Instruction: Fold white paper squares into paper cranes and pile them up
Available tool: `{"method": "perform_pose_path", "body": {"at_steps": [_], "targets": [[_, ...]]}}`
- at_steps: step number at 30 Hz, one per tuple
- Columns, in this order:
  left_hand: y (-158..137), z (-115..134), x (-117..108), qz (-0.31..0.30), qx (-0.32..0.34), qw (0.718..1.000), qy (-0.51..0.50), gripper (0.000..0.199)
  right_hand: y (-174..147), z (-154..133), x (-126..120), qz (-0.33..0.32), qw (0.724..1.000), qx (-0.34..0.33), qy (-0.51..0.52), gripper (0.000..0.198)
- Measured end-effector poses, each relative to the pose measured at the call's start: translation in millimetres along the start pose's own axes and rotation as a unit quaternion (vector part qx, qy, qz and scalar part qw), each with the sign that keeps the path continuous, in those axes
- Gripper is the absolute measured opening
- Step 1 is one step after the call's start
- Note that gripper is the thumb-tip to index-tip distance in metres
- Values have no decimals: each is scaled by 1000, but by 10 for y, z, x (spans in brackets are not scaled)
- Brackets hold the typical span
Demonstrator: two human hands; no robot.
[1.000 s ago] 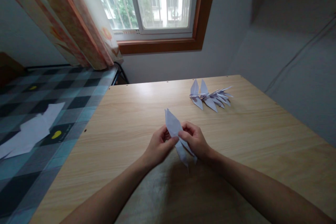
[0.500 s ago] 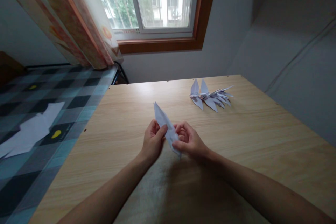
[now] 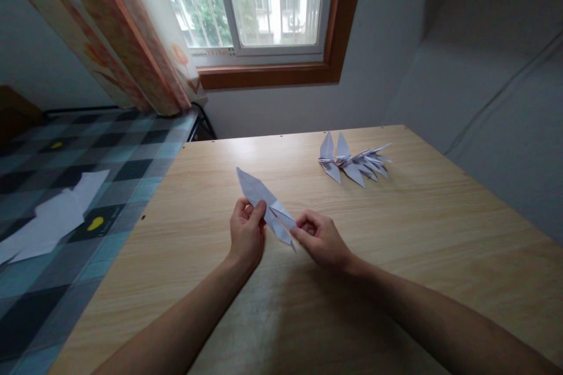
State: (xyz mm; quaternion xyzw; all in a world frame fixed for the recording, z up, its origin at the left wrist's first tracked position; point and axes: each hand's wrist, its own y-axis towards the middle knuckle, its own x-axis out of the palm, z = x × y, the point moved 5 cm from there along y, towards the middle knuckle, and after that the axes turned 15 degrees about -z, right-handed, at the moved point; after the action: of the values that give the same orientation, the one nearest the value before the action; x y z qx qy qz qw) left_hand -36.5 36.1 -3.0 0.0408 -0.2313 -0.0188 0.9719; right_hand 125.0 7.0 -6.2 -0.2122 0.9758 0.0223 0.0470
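Note:
Above the wooden table [image 3: 197, 199] I hold a piece of folded white paper [image 3: 255, 188] between both hands. One end is a broad point aimed up and left; the other splits into two narrow legs with a gap between them. My left hand [image 3: 248, 228] is closed on its middle, thumb on top and fingers beneath. My right hand [image 3: 320, 237] pinches the tip of the right-hand leg. The other leg hangs free, pointing down and right.
Several folded paper pieces [image 3: 352, 165], pointed and partly stacked, lie on the table's far right. Loose white sheets [image 3: 61, 217] rest on a checked bedspread [image 3: 101, 155] to the left. A window [image 3: 272, 6] and a patterned curtain [image 3: 132, 41] stand beyond.
The paper has moved left and turned flatter, and its two legs now show apart. My left hand has shifted left; my right hand has slid to the tip of one leg.

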Motion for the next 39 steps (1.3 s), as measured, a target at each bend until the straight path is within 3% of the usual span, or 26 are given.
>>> {"method": "perform_pose_path", "body": {"at_steps": [7, 17, 24, 29, 33, 37, 39], "targets": [[41, 13, -71, 37, 24, 999, -13, 39, 24, 73, -16, -10, 999, 5, 51, 18], [77, -3, -109, 53, -5, 995, -80, 44, -45, -34, -114, 109, 993, -21, 29, 15], [93, -22, -127, 47, 0, 996, -70, 42, -31, -25, -83, 74, 997, 7, 8, 14], [78, -7, -110, 47, 13, 998, -40, 40, -50, -71, -99, 67, 996, -2, -67, 12], [8, -38, 0, -29, -12, 1000, -1, 38, -58, -59, -107, 73, 996, -40, 4, 11], [-107, -113, 180, -153, -61, 986, 14, 36, -7, -11, -18, 29, 988, -74, 133, 46], [-147, -123, 241, -194, -77, 978, 14, 37, 23, -8, 37, -4, 983, -78, 166, 51]]}}
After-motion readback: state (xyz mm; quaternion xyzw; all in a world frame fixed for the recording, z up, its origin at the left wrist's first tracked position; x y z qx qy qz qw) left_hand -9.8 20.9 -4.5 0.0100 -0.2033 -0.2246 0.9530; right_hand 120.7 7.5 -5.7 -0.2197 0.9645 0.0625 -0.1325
